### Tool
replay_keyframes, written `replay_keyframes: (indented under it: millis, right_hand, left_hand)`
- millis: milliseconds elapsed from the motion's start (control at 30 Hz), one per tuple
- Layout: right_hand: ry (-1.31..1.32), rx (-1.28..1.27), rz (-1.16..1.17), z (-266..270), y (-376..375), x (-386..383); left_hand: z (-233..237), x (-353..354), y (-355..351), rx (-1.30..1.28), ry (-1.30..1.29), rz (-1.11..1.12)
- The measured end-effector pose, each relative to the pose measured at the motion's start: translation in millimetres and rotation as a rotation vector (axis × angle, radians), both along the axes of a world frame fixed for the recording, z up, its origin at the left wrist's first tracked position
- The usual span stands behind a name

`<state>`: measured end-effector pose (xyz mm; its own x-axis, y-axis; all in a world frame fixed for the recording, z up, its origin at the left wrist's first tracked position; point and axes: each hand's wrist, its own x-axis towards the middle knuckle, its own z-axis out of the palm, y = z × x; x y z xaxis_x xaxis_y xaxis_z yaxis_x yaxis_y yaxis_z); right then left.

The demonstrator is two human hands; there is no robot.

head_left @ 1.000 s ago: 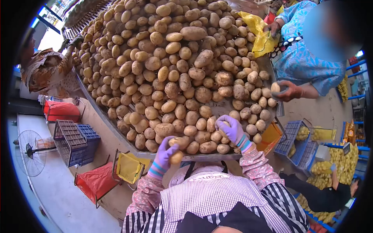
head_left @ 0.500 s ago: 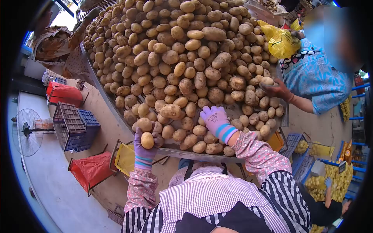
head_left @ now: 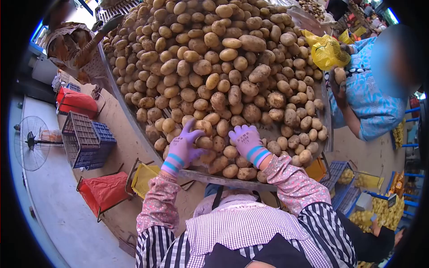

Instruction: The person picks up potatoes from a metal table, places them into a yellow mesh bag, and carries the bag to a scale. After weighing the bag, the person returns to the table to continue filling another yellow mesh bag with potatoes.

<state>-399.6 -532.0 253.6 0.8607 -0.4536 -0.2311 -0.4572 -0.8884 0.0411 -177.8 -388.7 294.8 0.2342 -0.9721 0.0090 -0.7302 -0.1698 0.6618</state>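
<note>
A large heap of potatoes (head_left: pixel 210 67) covers the metal-edged table (head_left: pixel 214 178) in front of me. My left hand (head_left: pixel 182 145), in a purple glove with blue cuff stripes, is over potatoes at the near left edge. Its fingers are spread, with the thumb out to the right beside a potato (head_left: pixel 204 142). My right hand (head_left: pixel 246 139), gloved alike, lies over potatoes near the middle of the near edge, fingers stretched out and slightly apart. I see nothing held in it, though its palm side is hidden.
At right, a person in a blue patterned top holds a potato (head_left: pixel 340 75) near a yellow mesh bag (head_left: pixel 328 51). Another person (head_left: pixel 73 49) works at the far left. Red bag (head_left: pixel 103 190), yellow bag (head_left: pixel 145 179), blue crates (head_left: pixel 102 138) and a fan (head_left: pixel 31 142) stand left.
My left hand, which held potatoes, has let them go and moved up and right onto the heap, fingers spread. My right hand has barely moved. The person at right has lifted a potato toward the mesh bag.
</note>
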Motion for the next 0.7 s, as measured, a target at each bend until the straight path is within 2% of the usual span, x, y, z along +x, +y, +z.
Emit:
replay_keyframes:
  millis: [67, 100, 133, 200, 367, 433, 467, 533, 600, 633, 667, 700]
  right_hand:
    - [-0.014, 0.001, -0.015, -7, 0, -1]
    - [-0.027, 0.0, -0.022, -12, 0, -1]
    - [-0.026, 0.003, -0.022, -18, 1, 0]
    - [-0.024, -0.086, -0.003, -25, 4, 2]
    - [0.028, -0.004, -0.016, -13, 0, 2]
    - [0.003, 0.02, -0.012, -5, -7, -5]
    - [-0.053, 0.082, -0.022, 7, -10, -12]
    - [-0.112, 0.144, -0.006, 14, -15, -27]
    - [-0.436, 0.504, -0.23, 16, -22, -42]
    - [-0.506, 0.663, -0.305, 25, -22, -47]
    - [-0.506, 0.656, -0.298, 26, -19, -49]
    - [-0.67, 0.944, -0.342, 27, -16, -51]
  left_hand:
    - [-8, 9, -12, 0.198, 0.037, -0.216]
    - [-11, 14, -17, 0.257, -0.041, -0.293]
    - [-5, 15, -24, 0.259, -0.039, -0.293]
    - [12, 18, -36, 0.455, -0.24, -0.434]
    - [-1, 22, -24, 0.348, -0.216, -0.383]
    - [-17, 21, -7, 0.235, 0.915, -0.039]
    - [-28, 16, 7, 0.227, 0.907, -0.034]
    - [-49, 4, 42, -0.088, 1.665, 0.242]
    - [-32, -22, 46, -0.208, 1.77, 0.278]
    - [-24, -36, 48, -0.27, 1.821, 0.293]
    - [-21, -38, 53, -0.273, 1.89, 0.233]
    - [-19, -41, 58, -0.272, 1.957, 0.172]
